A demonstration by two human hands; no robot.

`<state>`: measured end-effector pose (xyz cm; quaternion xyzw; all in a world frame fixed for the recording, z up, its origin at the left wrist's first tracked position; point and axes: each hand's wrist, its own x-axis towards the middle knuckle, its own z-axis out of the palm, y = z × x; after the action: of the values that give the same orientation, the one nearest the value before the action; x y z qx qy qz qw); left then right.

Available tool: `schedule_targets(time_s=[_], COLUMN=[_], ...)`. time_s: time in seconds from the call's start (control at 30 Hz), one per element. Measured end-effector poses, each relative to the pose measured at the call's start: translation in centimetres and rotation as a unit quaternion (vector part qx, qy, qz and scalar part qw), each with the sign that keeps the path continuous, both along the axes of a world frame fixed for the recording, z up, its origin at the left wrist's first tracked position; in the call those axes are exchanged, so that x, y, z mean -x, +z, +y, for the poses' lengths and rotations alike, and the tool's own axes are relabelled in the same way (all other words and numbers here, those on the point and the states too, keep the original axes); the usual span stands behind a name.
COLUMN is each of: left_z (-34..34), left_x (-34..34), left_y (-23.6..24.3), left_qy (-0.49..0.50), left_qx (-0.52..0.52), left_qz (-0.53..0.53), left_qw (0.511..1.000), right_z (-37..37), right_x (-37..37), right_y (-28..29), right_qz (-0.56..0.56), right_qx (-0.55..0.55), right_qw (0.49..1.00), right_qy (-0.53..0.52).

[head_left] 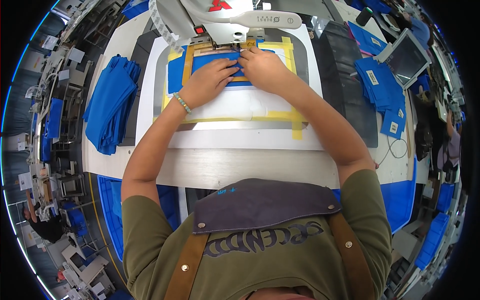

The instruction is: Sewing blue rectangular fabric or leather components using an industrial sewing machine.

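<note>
1. Two bare hands are at the machine (220,31); both reach over the blue cloth (202,61), which lies flat below the machine's head.
2. Cloth position: inside and around the tan frame (188,67), on a white sheet (227,106) edged with yellow tape (297,131). Part of it shows outside the frame's left bar; the middle is partly covered by the hands.
3. Long axis of cloth: left to right across the person's front, as far as its visible outline tells. Forearms come in from the near side and slant inward, crossing that axis.
4. Key relation: cloth lies directly beneath the fingers, not off to one side. The presser foot (239,46) stands just beyond the fingertips, on the far side from the person.
5. Right hand (262,67): nearer to the foot. Thumb and forefinger are close together beside it; whether they pinch an edge or only press, cannot tell.
6. Left hand (210,82): laid over the cloth from the left, fingers extended and slightly parted, tips pointing toward the right hand. No grasped object visible. Beaded bracelet (182,102) at the wrist.
7. Fingertips of the two hands: near one another, a narrow gap between, roughly in front of the foot.
</note>
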<state>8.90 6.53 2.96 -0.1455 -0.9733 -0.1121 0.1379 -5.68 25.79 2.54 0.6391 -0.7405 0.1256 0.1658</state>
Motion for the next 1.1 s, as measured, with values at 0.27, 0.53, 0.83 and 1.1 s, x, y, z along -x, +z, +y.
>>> schedule_targets(time_s=[0.27, 0.53, 0.83, 1.1], left_z=[-2.4, -2.0, -1.7, -1.9], left_x=[-2.5, -1.3, -0.9, -0.5], left_y=[1.2, 0.4, 0.8, 1.6], left_qy=[0.016, -0.025, -0.033, -0.04], left_qx=[0.004, -0.014, 0.003, 0.003], left_qz=[-0.014, -0.058, -0.079, -0.099], left_qw=[1.0, 0.998, 0.996, 0.994], right_z=[5.7, 4.0, 4.1, 4.0], right_x=[3.0, -2.2, -2.5, -2.6], right_y=[2.8, 0.6, 0.5, 0.0], right_qz=[-0.161, -0.136, -0.104, -0.08], right_qx=[0.061, 0.005, 0.01, 0.027], right_qw=[0.985, 0.986, 0.991, 0.992], right_qy=[-0.022, 0.096, 0.086, 0.097])
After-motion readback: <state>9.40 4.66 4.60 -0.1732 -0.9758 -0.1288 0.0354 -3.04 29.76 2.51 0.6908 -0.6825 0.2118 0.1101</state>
